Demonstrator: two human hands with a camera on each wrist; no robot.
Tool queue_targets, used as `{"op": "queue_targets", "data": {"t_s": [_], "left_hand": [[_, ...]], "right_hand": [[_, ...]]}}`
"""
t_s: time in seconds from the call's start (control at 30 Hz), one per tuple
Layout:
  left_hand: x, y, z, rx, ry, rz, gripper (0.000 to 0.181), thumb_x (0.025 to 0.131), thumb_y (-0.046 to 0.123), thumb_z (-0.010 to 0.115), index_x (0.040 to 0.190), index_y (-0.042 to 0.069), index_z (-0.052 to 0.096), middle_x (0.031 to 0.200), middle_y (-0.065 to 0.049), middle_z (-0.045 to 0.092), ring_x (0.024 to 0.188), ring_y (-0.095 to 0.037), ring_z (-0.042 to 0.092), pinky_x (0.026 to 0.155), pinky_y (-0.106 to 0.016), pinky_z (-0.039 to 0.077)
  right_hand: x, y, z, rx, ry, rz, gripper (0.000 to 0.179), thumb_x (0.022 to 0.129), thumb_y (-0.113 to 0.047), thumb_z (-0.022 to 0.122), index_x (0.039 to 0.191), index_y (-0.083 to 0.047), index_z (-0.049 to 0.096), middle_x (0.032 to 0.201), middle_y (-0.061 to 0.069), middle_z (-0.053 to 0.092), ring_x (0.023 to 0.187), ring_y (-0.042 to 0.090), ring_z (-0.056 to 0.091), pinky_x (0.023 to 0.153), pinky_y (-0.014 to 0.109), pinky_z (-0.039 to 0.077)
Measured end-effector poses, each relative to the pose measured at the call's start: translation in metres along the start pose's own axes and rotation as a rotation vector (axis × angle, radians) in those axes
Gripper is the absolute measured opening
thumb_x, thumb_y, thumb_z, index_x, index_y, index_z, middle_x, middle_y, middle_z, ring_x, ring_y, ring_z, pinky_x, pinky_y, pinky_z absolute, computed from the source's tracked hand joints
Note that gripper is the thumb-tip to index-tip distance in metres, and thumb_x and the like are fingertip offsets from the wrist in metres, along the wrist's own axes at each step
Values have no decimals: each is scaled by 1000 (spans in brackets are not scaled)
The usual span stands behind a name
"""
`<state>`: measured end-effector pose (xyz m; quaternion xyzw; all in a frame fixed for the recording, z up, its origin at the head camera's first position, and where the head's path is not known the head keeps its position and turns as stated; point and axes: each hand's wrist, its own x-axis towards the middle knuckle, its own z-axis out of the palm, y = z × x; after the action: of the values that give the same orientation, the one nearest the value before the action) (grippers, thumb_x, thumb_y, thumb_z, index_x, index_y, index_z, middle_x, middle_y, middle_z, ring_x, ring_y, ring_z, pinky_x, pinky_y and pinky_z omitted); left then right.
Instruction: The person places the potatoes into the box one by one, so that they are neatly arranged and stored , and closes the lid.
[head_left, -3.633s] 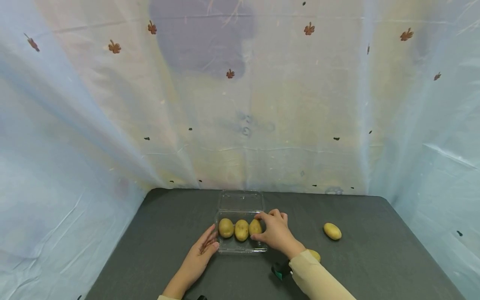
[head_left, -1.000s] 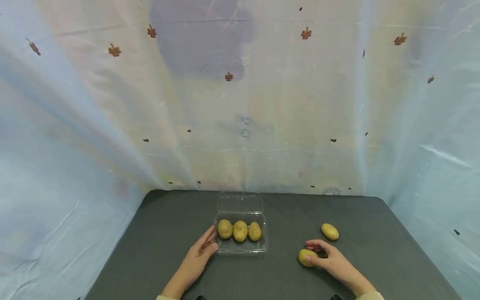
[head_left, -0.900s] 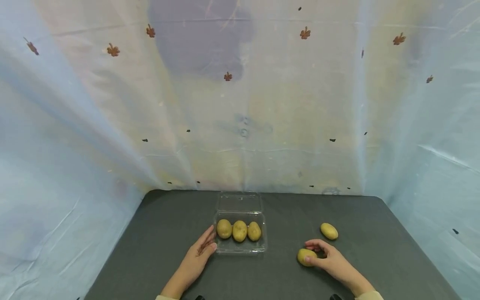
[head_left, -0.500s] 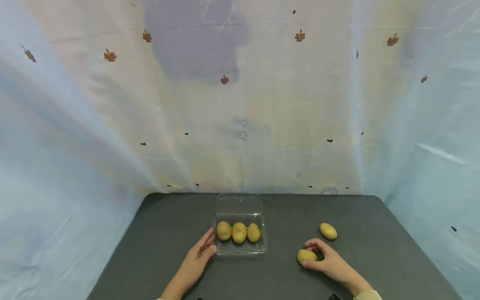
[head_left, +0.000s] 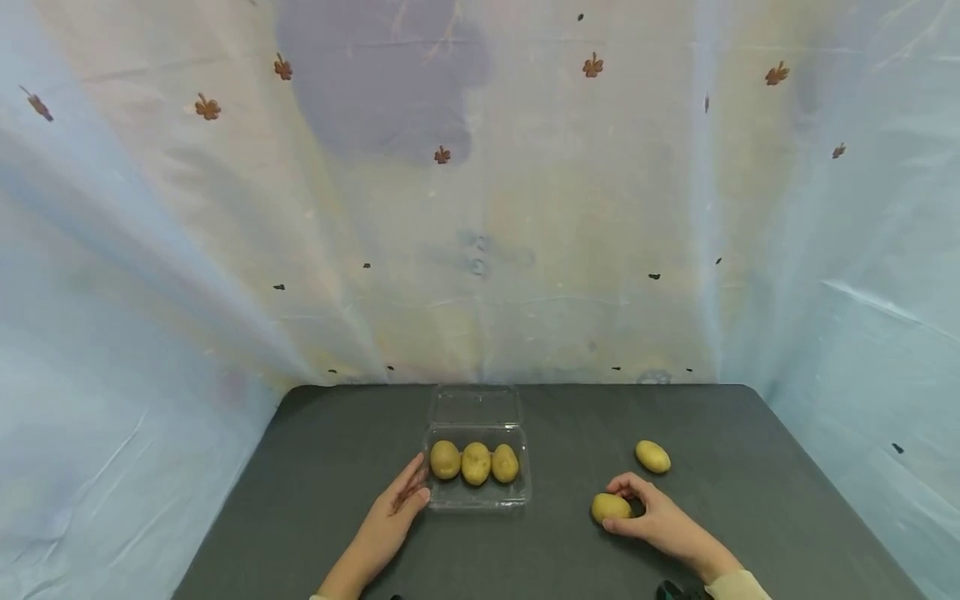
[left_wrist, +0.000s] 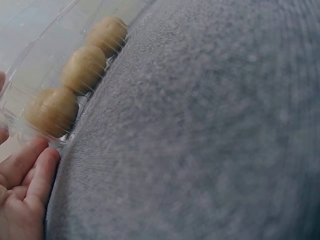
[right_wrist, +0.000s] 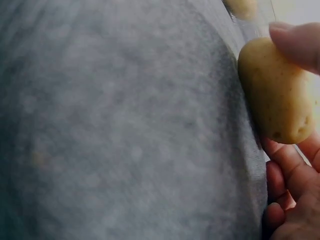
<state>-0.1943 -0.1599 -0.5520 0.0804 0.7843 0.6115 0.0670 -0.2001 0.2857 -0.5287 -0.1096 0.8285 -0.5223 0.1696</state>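
A clear plastic clamshell box [head_left: 480, 500] lies on the dark table with its lid [head_left: 476, 406] folded back. Inside sit 3 potatoes in a row: a left one [head_left: 445, 460], a middle one [head_left: 476, 463] and a right one [head_left: 505, 463]. My left hand [head_left: 386, 525] rests against the box's left side, fingers fairly straight; in the left wrist view the fingertips [left_wrist: 45, 155] touch its edge. To the right, my right hand [head_left: 663, 523] grips a loose potato [head_left: 610, 507], thumb on one side and fingers on the other. That potato appears to be on the table.
Another loose potato [head_left: 652, 457] lies behind the right hand. The grey cloth-like tabletop [head_left: 330, 433] ends at a pale printed curtain [head_left: 480, 208] at the back and sides. Near the right wrist is a black device [head_left: 670, 590].
My right hand has left the right potato in the box, moved right and taken hold of a loose potato. The left hand stays at the box. The head view shifts slightly.
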Motion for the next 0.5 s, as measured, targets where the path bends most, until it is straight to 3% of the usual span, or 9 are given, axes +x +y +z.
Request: {"op": "queue_targets", "data": {"t_s": [0.2,0.5], "left_hand": [[0,1,0,-19,-13,0,61,100,38,53,154,30,25,152,-8,36,140,-25,32,110,-42,31],[1,1,-1,-8,-12,1,61,100,38,53,154,30,24,152,-11,36,139,-27,33,109,-47,32]], "right_hand": [[-3,0,-2,-17,-30,-29,40,91,-22,70,120,-3,51,117,13,52,103,27,48,78,34,44],[-1,2,2,-32,22,-7,35,90,-28,70,114,-6,57,107,12,57,95,25,53,75,33,45]]}}
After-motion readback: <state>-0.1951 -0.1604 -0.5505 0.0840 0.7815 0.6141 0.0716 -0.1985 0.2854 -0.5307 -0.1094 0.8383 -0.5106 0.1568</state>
